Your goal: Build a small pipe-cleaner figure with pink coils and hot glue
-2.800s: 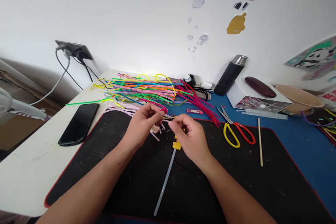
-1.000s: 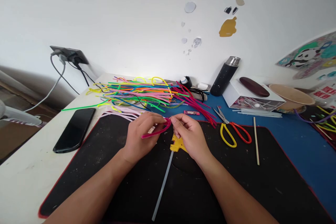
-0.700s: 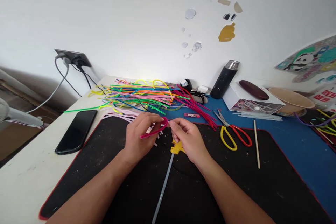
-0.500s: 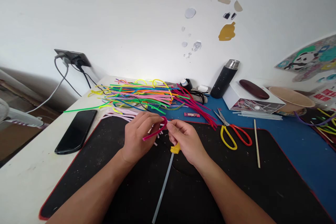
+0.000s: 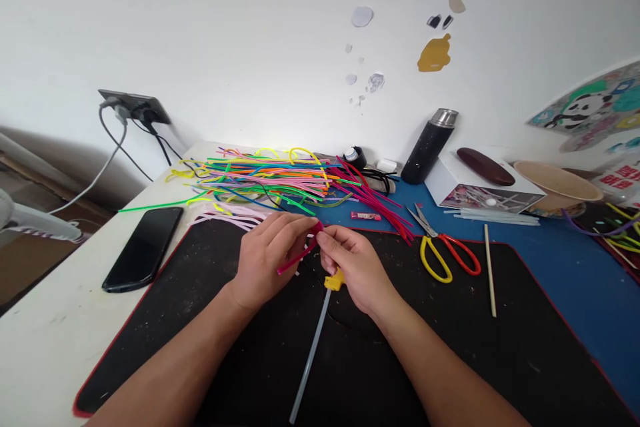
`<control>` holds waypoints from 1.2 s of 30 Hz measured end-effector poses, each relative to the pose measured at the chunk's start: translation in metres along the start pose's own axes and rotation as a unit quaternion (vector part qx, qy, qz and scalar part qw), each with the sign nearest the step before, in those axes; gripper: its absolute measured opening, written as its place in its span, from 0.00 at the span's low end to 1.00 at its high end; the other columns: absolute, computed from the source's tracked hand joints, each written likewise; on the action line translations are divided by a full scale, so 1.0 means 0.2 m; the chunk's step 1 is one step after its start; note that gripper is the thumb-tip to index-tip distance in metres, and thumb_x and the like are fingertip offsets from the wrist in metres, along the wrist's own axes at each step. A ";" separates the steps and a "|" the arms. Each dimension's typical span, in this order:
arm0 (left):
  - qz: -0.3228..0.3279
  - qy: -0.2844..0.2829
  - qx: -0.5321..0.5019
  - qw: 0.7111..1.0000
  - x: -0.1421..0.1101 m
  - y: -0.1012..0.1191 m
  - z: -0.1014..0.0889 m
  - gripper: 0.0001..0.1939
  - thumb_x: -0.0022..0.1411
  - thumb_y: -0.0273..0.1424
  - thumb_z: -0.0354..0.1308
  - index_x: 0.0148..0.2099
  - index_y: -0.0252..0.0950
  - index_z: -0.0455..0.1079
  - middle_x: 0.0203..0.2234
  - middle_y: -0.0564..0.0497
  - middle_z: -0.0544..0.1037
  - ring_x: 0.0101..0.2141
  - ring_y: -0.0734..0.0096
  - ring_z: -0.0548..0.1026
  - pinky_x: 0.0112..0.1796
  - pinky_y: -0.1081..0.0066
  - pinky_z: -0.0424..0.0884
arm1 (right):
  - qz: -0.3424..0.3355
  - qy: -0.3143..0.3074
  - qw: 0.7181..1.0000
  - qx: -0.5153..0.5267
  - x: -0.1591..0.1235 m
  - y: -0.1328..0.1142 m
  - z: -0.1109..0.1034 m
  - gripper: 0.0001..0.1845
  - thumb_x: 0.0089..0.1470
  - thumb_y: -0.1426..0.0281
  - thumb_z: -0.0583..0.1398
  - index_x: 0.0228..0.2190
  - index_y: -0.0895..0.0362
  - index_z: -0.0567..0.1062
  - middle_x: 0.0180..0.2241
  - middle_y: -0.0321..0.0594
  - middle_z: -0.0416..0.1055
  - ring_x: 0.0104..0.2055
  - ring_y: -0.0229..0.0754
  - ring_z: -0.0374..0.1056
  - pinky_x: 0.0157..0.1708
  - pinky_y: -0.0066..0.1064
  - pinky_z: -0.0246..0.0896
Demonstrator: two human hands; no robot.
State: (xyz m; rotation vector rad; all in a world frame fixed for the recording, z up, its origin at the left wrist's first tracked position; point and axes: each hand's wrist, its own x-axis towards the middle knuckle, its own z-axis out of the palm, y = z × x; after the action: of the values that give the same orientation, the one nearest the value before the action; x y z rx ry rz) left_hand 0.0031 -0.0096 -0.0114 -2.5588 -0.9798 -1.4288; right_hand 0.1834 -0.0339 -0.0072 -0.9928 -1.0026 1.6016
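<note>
A magenta pipe cleaner [image 5: 297, 260] is bent into a curl in front of me, its loose end pointing down and left. My left hand [image 5: 273, 253] pinches it near the bend. At the curl's right side, the thumb and fingers of my right hand [image 5: 353, 263] are closed on the same pipe cleaner. Just below the right hand shows the yellow part of a glue gun [image 5: 334, 280], mostly hidden by that hand. A long translucent glue stick [image 5: 311, 357] sticks out of it toward me, over the black mat [image 5: 255, 360].
Behind the hands lies a pile of coloured pipe cleaners [image 5: 270, 177], with magenta ones [image 5: 375, 200] to its right. Scissors [image 5: 440, 243] and a wooden stick [image 5: 490, 270] lie on the right. A phone [image 5: 143, 250] is at left; a black flask [image 5: 430, 147] stands near the wall.
The curl of the pipe cleaner has turned slightly and my right fingertips have closed in on it. My left hand has hardly moved. The camera view has shifted a little.
</note>
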 end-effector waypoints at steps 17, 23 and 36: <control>-0.178 -0.297 -0.071 0.935 0.04 -0.22 -0.24 0.10 0.64 0.38 0.69 0.48 0.45 0.82 0.44 0.47 0.83 0.49 0.53 0.78 0.51 0.58 0.73 | -0.053 0.062 0.995 -0.051 0.01 -0.08 -0.07 0.22 0.53 0.49 0.73 0.28 0.54 0.78 0.19 0.29 0.62 0.22 0.35 0.56 0.25 0.31 0.51; -0.165 -0.366 -0.054 0.914 0.00 -0.20 -0.19 0.13 0.59 0.27 0.68 0.46 0.43 0.79 0.47 0.48 0.81 0.51 0.52 0.77 0.53 0.59 0.72 | -0.042 0.055 0.996 -0.057 0.01 -0.07 -0.05 0.23 0.52 0.48 0.74 0.30 0.54 0.78 0.19 0.29 0.63 0.22 0.35 0.56 0.26 0.30 0.52; -0.224 -0.342 -0.095 0.908 0.04 -0.16 -0.15 0.07 0.67 0.30 0.59 0.43 0.41 0.79 0.39 0.48 0.82 0.40 0.58 0.79 0.41 0.64 0.71 | -0.042 0.041 0.996 -0.072 0.00 -0.07 -0.04 0.23 0.54 0.47 0.72 0.28 0.53 0.77 0.19 0.29 0.63 0.23 0.37 0.56 0.26 0.31 0.52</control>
State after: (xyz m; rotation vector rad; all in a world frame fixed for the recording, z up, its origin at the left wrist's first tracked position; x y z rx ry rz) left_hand -0.0345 0.0101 0.0036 -3.2143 -1.6726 -0.6591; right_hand 0.1953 -0.0300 0.0035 -1.0914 -1.1003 1.4241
